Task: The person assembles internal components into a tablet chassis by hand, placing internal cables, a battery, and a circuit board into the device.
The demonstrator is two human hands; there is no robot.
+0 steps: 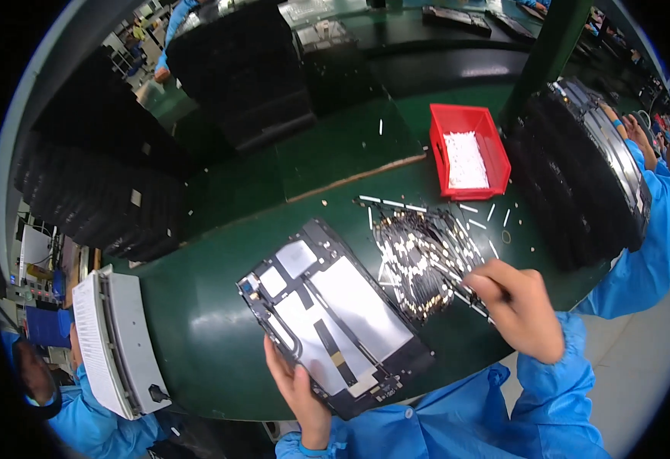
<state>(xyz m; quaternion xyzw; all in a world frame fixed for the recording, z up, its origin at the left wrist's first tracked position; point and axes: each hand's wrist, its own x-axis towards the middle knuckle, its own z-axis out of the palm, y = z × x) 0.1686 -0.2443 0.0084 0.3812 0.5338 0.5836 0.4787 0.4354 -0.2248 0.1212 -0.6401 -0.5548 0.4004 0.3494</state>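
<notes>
While the left hand (300,390) has the dark-framed electronic panel (343,310) pinched by its lower-left edge, thumb on top, I'm mostly sweating the opposite side from my end of the feed. The panel is at the front of the green counter (213,336), tilted in my view, with its right edge right next to that messy heap of thin dark strips (419,260). I can't tell if it's propped on the surface or carried by that one grip. If it's carried, a slack thumb could let it twist and plough into the heap. Its near corner also seems to poke out past the counter's front edge, so a sleeve bump could tip it. The right hand (515,302) is at the heap's near-right side, thumb and forefinger curled in close, but honestly I can't tell whether they've got a strip. My bet is that pulling one could drag neighbours along, since they're lying all crossed up, and maybe bend one. Loose white slivers (478,224) are scattered between the heap and the red bin (497,170), so a careless wrist could sweep those away too.
</notes>
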